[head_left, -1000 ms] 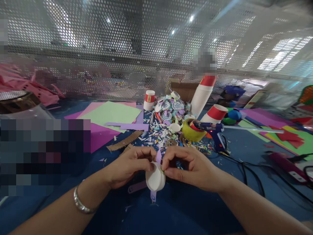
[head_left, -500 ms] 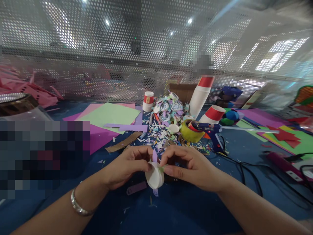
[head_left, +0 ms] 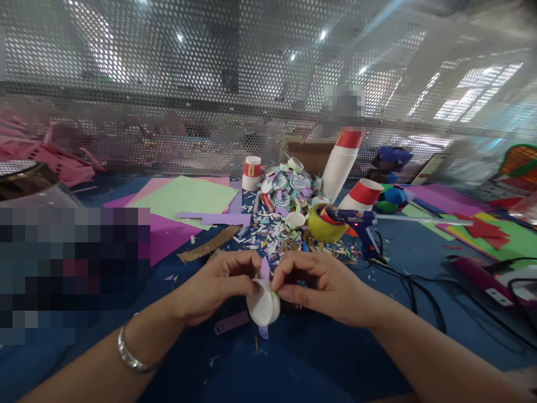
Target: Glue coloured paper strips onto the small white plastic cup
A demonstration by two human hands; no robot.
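A small round white paper piece [head_left: 262, 305] is held between my two hands, low in the middle of the view. My left hand [head_left: 222, 285] pinches its upper left edge with thumb and fingers. On the other side my right hand [head_left: 310, 288] has thumb and forefinger closed at its upper right rim, by a bit of green. Purple paper tabs stick out above and below the piece. On the blue table just left of it lies a purple strip [head_left: 232, 323].
Beyond my hands are paper scraps [head_left: 268, 235], a heap of small round pieces [head_left: 285, 182], a yellow tape roll [head_left: 327, 226] and a blue glue gun [head_left: 363, 226]. Cup stacks [head_left: 339, 168] stand behind. Coloured sheets [head_left: 188, 196] lie left; black cables [head_left: 423, 280] cross the right.
The round piece has turned slightly, showing more of its flat white face. Both hands keep their grip. The whole view has shifted a little.
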